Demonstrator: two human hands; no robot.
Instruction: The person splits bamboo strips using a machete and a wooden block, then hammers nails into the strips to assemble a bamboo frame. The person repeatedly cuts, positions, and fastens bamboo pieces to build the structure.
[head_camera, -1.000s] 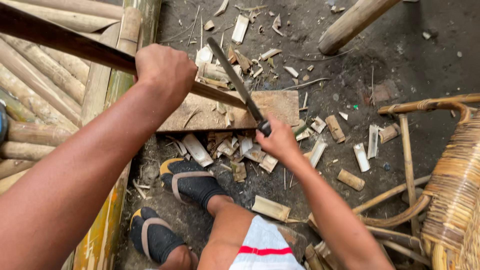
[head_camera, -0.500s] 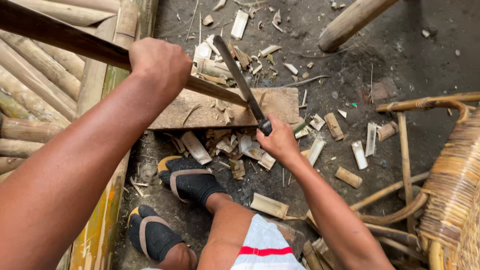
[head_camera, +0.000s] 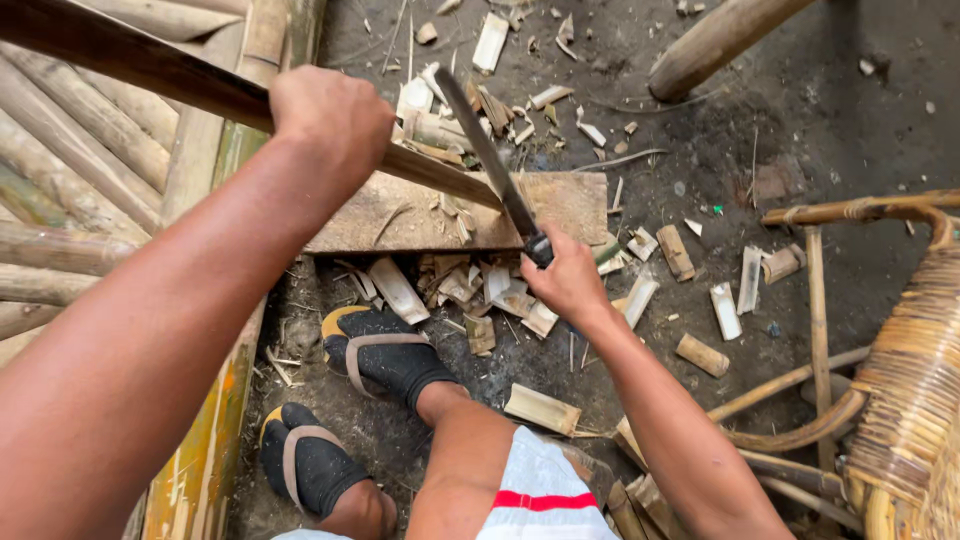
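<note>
Head view leaves a good deal out: the long dark pole (head_camera: 150, 70) runs off the upper left edge, so its far end is unseen, and where the left hand (head_camera: 330, 120) is clenched around it the shaft is covered by the fingers. Its near end tapers to a pale, split tip resting on the wooden block (head_camera: 570, 205), a flat, rough, weathered slab lying on the dirt floor (head_camera: 780, 130). The right hand (head_camera: 567, 280) is closed on the handle of a knife (head_camera: 490, 160); the handle is wholly buried in the fist, and only the long, narrow, dull grey blade shows, slanting up and away with its lower part crossing the pole's tip. Whether the edge is biting into the wood or only lying against it cannot be told. Pale chips and short cut lengths of bamboo (head_camera: 540, 408) are scattered around the block, some flat and splintery, some round. Two feet in dark socks and sandals (head_camera: 375, 350) stand just below the block, the nearer one partly cut off by the leg. Smooth round bamboo poles (head_camera: 60, 170) lie side by side at the left, and a woven cane piece (head_camera: 905, 380) with curved rods is cut off at the right edge.
</note>
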